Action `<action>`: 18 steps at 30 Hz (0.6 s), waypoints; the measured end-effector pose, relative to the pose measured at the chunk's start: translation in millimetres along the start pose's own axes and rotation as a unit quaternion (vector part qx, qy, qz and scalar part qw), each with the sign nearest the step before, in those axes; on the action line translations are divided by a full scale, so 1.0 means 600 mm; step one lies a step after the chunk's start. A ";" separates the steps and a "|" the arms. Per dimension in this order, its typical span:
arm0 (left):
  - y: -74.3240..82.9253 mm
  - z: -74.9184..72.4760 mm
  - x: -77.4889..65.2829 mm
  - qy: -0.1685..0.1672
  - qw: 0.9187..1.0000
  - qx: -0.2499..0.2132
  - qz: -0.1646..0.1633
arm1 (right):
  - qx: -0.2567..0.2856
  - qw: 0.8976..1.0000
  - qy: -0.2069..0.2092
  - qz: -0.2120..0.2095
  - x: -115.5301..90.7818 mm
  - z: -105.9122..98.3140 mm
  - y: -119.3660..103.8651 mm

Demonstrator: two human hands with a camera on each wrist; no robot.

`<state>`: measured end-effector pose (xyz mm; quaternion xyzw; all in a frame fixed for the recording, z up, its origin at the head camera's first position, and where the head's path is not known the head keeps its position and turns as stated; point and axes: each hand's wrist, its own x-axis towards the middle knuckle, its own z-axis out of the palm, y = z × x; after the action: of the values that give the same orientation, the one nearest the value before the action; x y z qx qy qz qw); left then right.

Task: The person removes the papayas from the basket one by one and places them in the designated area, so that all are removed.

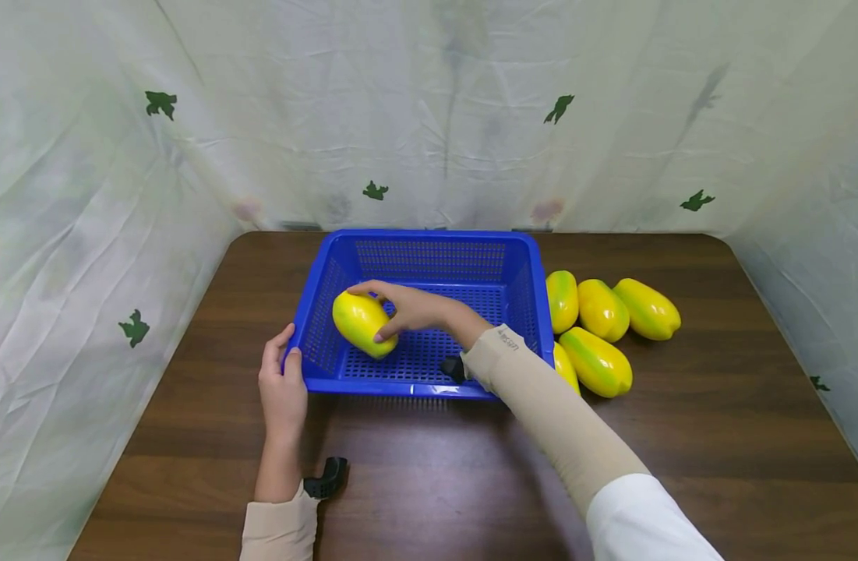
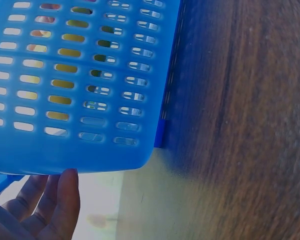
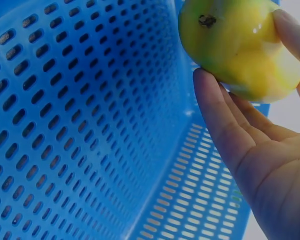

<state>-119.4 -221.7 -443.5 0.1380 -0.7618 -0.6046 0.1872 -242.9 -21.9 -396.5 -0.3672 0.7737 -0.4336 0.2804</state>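
Note:
My right hand [image 1: 411, 308] grips a glossy yellow papaya [image 1: 361, 321] with a greenish tint, thumb on one side and fingers on the other. The fruit is inside the blue plastic basket [image 1: 429, 389], toward its left end. In the right wrist view the papaya [image 3: 235, 45] shows a dark stem scar, and the basket's perforated wall [image 3: 75, 115] lies beside it. My left hand [image 1: 284, 382] holds the basket's left rim near the front corner. Fingers of that hand [image 2: 45, 210] show at the rim in the left wrist view.
Several more yellow papayas [image 1: 604, 312] lie on the brown wooden table [image 1: 716, 421], right of the basket; one is partly hidden by the basket and right arm. A pale cloth [image 1: 429, 117] with green patches hangs behind and at both sides.

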 end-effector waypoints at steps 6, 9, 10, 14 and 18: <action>0.000 0.000 0.000 -0.001 1.000 0.001 0.001 | 0.029 0.999 0.011 -0.027 -0.015 -0.012 -0.002; 0.000 -0.001 -0.001 -0.001 1.000 0.002 0.001 | 0.050 0.998 0.015 -0.041 -0.023 -0.018 -0.003; 0.000 -0.001 -0.001 -0.001 1.000 0.003 0.000 | 0.058 0.997 0.016 -0.045 -0.026 -0.020 -0.004; -0.001 -0.002 -0.001 -0.001 1.000 -0.002 -0.001 | 0.085 0.994 0.020 -0.060 -0.048 -0.030 -0.022; -0.001 -0.001 -0.001 0.001 1.000 -0.008 -0.001 | 0.094 0.993 0.027 -0.060 -0.078 -0.045 -0.048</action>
<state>-118.5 -222.3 -444.2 0.1380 -0.7564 -0.6108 0.1889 -227.1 18.4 -352.9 -0.3734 0.7135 -0.5301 0.2655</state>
